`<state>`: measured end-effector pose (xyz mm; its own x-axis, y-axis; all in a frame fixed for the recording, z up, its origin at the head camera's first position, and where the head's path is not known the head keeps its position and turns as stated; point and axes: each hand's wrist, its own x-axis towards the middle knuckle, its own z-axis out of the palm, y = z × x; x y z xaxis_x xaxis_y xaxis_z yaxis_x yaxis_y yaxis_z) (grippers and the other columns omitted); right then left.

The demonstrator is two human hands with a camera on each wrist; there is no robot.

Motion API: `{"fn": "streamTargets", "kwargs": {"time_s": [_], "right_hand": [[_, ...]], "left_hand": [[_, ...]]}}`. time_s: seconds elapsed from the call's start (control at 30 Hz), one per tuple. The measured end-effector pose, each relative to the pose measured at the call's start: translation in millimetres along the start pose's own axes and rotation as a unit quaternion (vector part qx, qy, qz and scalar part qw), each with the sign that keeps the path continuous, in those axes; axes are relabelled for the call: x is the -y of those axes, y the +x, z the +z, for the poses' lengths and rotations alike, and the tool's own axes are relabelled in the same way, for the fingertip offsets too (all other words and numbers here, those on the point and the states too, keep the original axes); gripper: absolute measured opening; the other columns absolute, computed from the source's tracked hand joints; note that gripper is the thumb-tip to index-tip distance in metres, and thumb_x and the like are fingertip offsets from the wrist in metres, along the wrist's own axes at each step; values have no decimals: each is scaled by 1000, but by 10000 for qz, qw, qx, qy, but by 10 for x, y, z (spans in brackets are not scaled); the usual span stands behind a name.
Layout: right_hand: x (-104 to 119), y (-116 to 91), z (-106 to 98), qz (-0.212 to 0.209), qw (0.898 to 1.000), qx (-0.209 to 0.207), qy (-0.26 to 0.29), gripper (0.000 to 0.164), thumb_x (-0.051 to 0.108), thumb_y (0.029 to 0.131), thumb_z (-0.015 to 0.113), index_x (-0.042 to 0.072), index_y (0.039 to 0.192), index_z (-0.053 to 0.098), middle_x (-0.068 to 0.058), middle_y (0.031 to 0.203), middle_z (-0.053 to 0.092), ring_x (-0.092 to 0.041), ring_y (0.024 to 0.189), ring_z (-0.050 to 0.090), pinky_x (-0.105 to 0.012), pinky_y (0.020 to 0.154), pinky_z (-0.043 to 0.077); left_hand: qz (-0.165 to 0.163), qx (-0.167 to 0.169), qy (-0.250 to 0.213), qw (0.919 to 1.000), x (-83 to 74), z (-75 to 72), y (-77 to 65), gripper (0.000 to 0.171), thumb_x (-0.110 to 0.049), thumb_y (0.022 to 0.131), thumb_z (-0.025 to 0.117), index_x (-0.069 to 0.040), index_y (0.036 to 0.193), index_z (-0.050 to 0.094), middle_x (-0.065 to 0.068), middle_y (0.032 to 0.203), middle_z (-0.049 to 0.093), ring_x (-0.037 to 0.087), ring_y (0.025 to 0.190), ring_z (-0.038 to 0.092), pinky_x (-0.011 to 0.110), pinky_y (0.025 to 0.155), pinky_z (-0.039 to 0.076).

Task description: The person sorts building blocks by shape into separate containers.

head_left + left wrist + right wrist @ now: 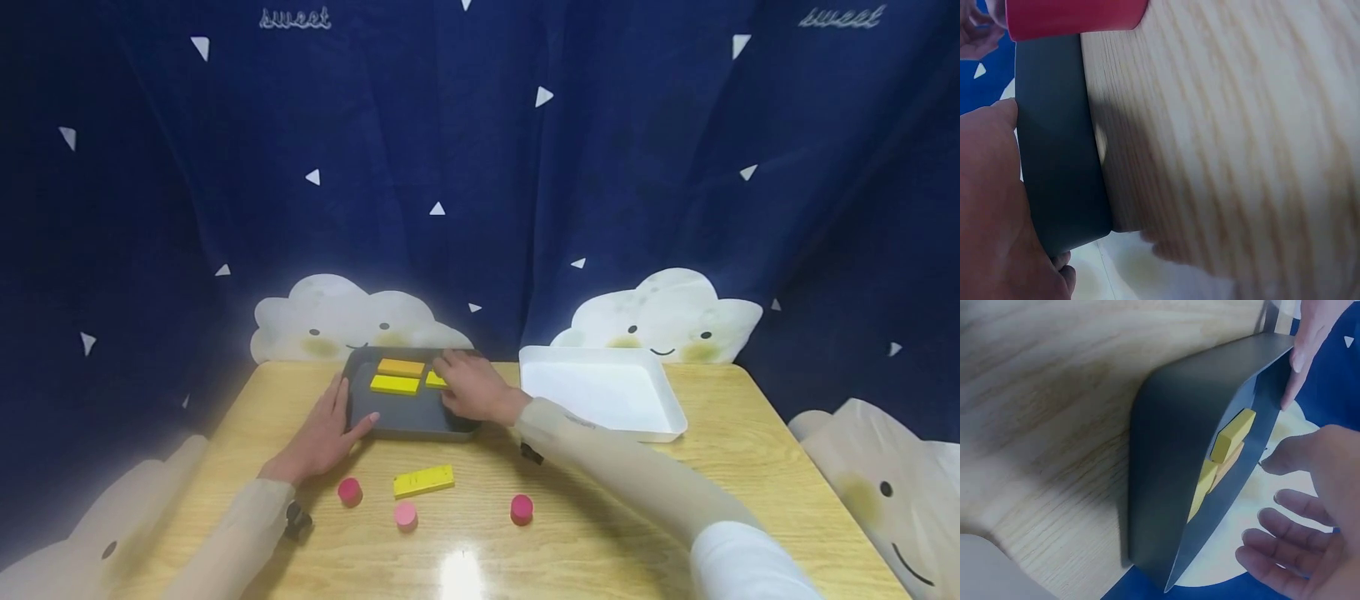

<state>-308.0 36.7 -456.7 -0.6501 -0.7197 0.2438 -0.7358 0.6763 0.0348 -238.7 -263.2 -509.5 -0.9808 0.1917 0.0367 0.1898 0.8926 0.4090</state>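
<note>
A dark grey tray sits at the back left of the table. Inside it lie an orange block and a yellow block, with another yellow block partly hidden by my right hand. That hand hovers over the tray's right side; in the right wrist view its fingers are loosely bent, apart from the blocks, with nothing between them. My left hand rests against the tray's left edge, thumb spread toward the front corner and fingers fairly straight along the side.
A white tray stands at the back right. Nearer me on the wooden table lie a yellow block, a red cylinder, a pink cylinder and another red cylinder. A dark blue curtain hangs behind.
</note>
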Motion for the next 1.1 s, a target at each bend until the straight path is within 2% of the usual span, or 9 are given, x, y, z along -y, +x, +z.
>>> {"fn": "streamTargets", "kwargs": {"time_s": [0.37, 0.53, 0.77, 1.1], "right_hand": [[95, -189, -82, -62, 9999, 99, 71, 30, 25, 96, 77, 12, 120, 65, -2, 106, 63, -19, 89, 62, -34, 72, 58], [132, -272, -124, -117, 9993, 43, 341, 30, 24, 96, 76, 10, 121, 67, -2, 109, 67, -18, 91, 66, -36, 71, 60], [215, -375, -204, -162, 9975, 166, 666, 32, 24, 97, 77, 11, 124, 68, -3, 113, 69, -18, 95, 68, -34, 78, 61], [348, -510, -255, -201, 9958, 340, 830, 33, 27, 96, 78, 12, 123, 67, -1, 113, 68, -15, 94, 66, -30, 79, 60]], "left_hand": [[8, 14, -36, 10000, 5, 11, -2, 106, -66, 107, 49, 10, 167, 5, 32, 176, 0, 53, 161, 10, 65, 129, 16], [9, 34, -69, 10000, 11, 6, 6, 108, -70, 106, 46, 10, 167, 5, 31, 176, 0, 53, 161, 10, 64, 130, 16], [76, 10, -71, 9999, 33, 8, 30, 109, -71, 106, 44, 10, 167, 4, 31, 176, -1, 52, 162, 8, 64, 130, 15], [65, 1, -69, 10000, 22, 9, 17, 106, -66, 107, 49, 10, 167, 5, 31, 176, 0, 52, 162, 9, 64, 130, 16]]}}
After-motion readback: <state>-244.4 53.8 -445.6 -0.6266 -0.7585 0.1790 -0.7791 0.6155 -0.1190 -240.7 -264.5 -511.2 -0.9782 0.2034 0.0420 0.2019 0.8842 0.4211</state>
